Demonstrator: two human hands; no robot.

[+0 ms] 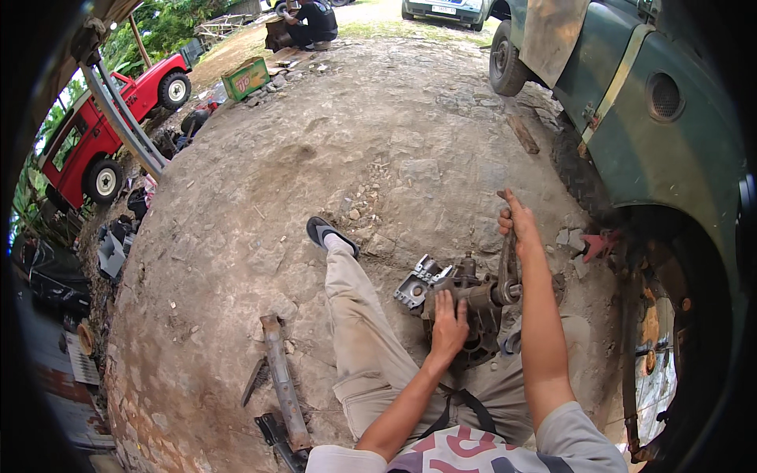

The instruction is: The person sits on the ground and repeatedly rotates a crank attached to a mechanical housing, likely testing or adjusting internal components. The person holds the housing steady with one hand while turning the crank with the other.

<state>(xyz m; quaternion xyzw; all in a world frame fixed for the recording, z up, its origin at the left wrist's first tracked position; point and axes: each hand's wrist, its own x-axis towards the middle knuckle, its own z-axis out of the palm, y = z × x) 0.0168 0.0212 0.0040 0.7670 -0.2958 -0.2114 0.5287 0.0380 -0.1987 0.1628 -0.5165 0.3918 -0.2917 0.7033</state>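
A dark, greasy metal gear housing [477, 299] rests on the ground between my legs. My left hand [448, 329] lies flat on its near side, fingers stretched out. On the housing's right, a long brown metal wrench [508, 268] stands roughly upright, its lower end at a shiny round shaft [514, 292]. The upper part of that wrench is in my right hand [517, 219], fingers wrapped around it. A silver cast-metal part [419, 281] with round openings sits against the housing's left side. The housing's underside is hidden.
A long rusty metal channel [282, 378] and black metal pieces [274, 437] lie left of my legs. A green vehicle [670, 158] stands close on the right, a wood block [523, 135] near its wheel. Farther off are a red vehicle [87, 142], a green box [245, 78] and a seated person [311, 22].
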